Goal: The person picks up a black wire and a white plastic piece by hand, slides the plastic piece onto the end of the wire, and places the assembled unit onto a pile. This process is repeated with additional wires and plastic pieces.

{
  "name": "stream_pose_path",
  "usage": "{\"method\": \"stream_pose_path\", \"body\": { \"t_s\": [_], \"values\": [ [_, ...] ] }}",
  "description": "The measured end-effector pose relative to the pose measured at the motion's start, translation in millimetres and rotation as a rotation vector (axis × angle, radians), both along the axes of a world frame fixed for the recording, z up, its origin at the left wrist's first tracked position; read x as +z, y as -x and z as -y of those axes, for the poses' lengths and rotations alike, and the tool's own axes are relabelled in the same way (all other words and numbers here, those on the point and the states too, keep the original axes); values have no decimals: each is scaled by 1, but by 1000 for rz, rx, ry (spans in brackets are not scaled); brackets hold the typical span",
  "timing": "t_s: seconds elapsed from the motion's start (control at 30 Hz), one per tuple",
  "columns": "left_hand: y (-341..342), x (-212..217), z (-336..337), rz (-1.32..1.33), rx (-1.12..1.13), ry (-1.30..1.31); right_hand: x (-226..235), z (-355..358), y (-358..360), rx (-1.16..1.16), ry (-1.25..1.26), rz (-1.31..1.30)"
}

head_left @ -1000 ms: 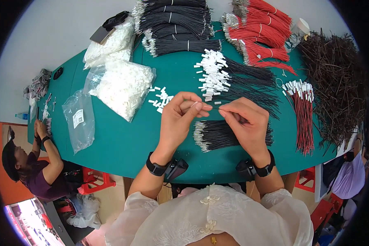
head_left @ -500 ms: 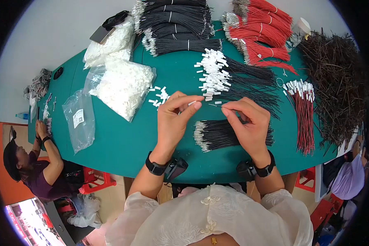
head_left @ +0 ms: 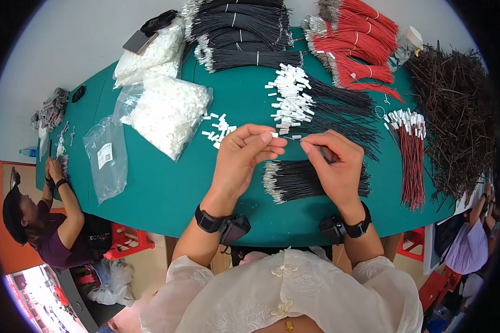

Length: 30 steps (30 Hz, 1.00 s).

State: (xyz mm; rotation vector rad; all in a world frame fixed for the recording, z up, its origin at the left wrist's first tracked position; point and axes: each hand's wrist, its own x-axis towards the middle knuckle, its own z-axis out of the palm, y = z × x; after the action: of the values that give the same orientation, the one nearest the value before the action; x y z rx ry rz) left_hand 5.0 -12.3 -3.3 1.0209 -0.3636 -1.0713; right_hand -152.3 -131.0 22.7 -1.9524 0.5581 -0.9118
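Two hands' fingers are pinching: left hand (head_left: 241,154) a cap (head_left: 275,135), right hand (head_left: 339,160) a wire (head_left: 292,139) at the cap's three o'clock. Wire is probably feeling light, bendy, needing holding near its tip.

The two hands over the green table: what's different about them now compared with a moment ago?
The left hand now shows more of a small white sleeve, mostly hidden half a second ago, and its lower fingers have extended toward the right hand. No new grasp or release shows: the right hand still pinches a thin wire. The black wire bundle and bag of white pieces stayed put.
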Motion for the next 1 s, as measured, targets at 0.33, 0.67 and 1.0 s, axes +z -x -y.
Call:
{"method": "stream_pose_path", "body": {
  "t_s": [0.33,0.67,1.0],
  "values": [
    [-2,-7,-2,-54,-6,43,-3,0,0,12,-6,-23],
    [-1,-6,-1,-115,-25,19,-3,0,0,15,-37,-28],
    [2,-8,0,-121,-76,39,-6,2,0,26,33,-20]
  ]
}}
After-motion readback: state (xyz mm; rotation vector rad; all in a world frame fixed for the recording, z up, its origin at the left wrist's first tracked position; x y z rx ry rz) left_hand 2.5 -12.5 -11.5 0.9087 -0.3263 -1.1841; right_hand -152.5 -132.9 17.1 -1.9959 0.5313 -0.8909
